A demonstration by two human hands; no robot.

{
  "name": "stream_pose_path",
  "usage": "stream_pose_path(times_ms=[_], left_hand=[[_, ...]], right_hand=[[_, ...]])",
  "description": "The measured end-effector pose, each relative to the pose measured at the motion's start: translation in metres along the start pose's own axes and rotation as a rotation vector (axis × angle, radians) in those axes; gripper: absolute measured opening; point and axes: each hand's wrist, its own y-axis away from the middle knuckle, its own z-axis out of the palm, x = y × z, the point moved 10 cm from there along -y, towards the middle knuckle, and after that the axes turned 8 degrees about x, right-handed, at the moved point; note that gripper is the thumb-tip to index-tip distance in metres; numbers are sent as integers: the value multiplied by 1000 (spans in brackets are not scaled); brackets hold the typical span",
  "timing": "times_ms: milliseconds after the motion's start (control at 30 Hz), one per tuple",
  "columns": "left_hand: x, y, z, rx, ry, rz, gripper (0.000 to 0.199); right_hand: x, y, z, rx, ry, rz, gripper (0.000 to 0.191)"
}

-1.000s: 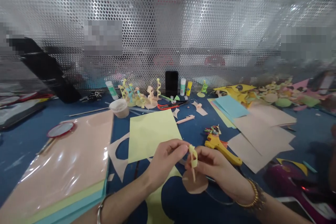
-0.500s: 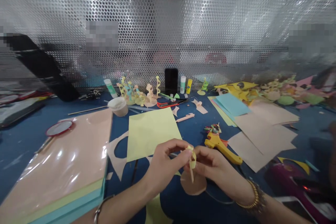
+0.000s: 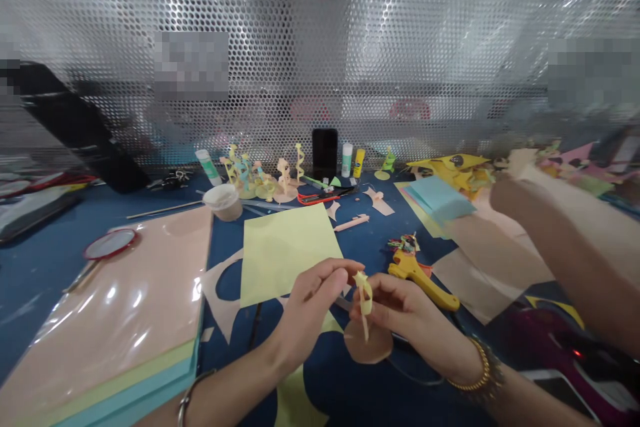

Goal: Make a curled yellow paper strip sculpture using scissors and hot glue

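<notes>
Left hand (image 3: 313, 307) and right hand (image 3: 395, 310) both closed in pinches on a curled pale-yellow paper strip (image 3: 364, 297), held up over a blue table (image 3: 35, 293).

Far left, peach card sheets in clear plastic (image 3: 125, 280); along the back, curled paper figures (image 3: 245, 177) already finished and upright on round bases; beneath the strip, a round peach paper disc (image 3: 367, 341), contact with the strip's lower end unclear, this piece not visibly fixed to any base; right, a yellow glue gun (image 3: 420, 287), then another person's blurred forearm (image 3: 565, 247) reaching in from the right edge.
</notes>
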Motion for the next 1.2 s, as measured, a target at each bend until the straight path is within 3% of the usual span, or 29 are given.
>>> stream_pose_path(times_ms=[233, 533, 733, 900, 1200], left_hand=[[2, 0, 1, 34, -33, 15, 9], [-1, -1, 0, 45, 26, -64, 12], [6, -7, -15, 170, 8, -76, 10], [6, -8, -17, 207, 2, -82, 9], [3, -7, -12, 165, -13, -60, 10]], right_hand=[[5, 0, 1, -9, -8, 20, 23], [2, -1, 2, -6, 50, -2, 20], [0, -3, -20, 190, 190, -7, 20], [4, -3, -18, 166, 237, 0, 20], [4, -1, -16, 185, 279, -44, 27]])
